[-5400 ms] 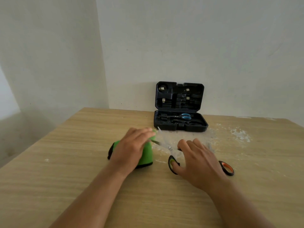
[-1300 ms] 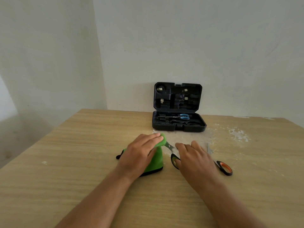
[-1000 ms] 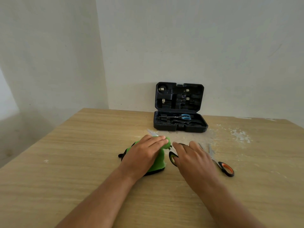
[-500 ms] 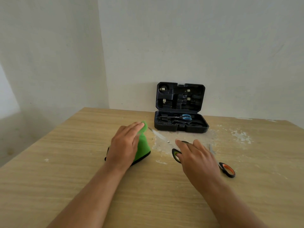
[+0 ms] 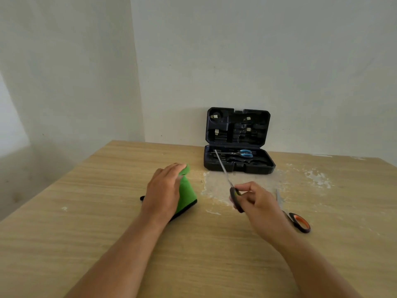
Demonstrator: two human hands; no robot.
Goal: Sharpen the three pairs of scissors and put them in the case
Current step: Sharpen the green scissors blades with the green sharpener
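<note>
While the left hand [image 5: 162, 195] is lying flat over the green sharpener [image 5: 187, 195], the right hand [image 5: 254, 198] is gripping the green-handled scissors [image 5: 235, 197], blades pointing toward the far case [image 5: 238, 166].

A wooden worktop [image 5: 107, 244] with pale, streaky grain is filling the lower half of the view, its far edge sitting against a plain white wall [image 5: 279, 61]. A second white wall [image 5: 64, 72] is meeting it at a corner left of centre. White dusty smears [image 5: 318, 177] are showing on the worktop toward the right and middle. Soft, even light is falling across the room, and a brighter patch [image 5: 10, 125] is lying at the far left edge.
</note>
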